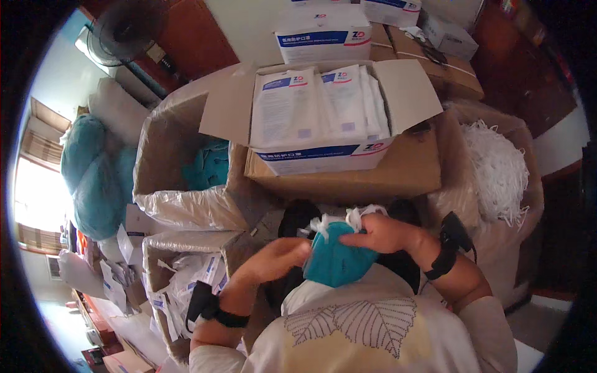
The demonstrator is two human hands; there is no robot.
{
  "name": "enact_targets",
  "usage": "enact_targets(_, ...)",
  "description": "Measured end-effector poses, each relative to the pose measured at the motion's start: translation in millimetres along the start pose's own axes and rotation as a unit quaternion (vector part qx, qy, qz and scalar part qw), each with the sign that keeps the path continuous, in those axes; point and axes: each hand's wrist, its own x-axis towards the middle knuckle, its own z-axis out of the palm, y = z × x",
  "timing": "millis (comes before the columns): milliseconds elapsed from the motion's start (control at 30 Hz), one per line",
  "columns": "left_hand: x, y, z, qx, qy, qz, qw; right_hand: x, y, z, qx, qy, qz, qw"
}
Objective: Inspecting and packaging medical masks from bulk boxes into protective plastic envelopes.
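Note:
In front of my chest I hold a teal face mask [336,261] with white straps [354,217] bunched along its upper edge. Whether it is one mask or several layered together I cannot tell. My right hand [387,234] grips its upper right part, thumb across the front and fingers behind. At the left edge, my left hand [280,258] has its fingers pressed together against the mask. Beyond my hands stands an open white carton [323,163], packed with white printed pouches [286,105], on a brown cardboard box [348,183].
To the left, a plastic-lined box [177,208] holds teal mask pieces [211,165]; nearer, another box [165,245] holds printed pouches [196,273]. At right, a lined box [457,208] is heaped with white straps [500,171]. Behind stand a closed carton [323,37] and a fan [124,31].

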Motion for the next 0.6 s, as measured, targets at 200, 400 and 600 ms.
enact_targets(200, 17.7, -0.3, 25.1, -0.035, 0.027, -0.026, 0.999, 5.0, -26.2, 11.6, -0.109, 0.002, 0.015, 0.994)
enact_targets(400, 39.8, -33.2, 48.2, -0.032, 0.266, 0.055, 0.962, 14.2, 4.7, 41.5, -0.202, 0.086, -0.001, 0.976)
enact_targets(600, 48.3, -46.8, 63.6, 0.203, 0.425, 0.088, 0.878, 18.3, 15.1, 59.0, -0.022, 0.203, 0.024, 0.979)
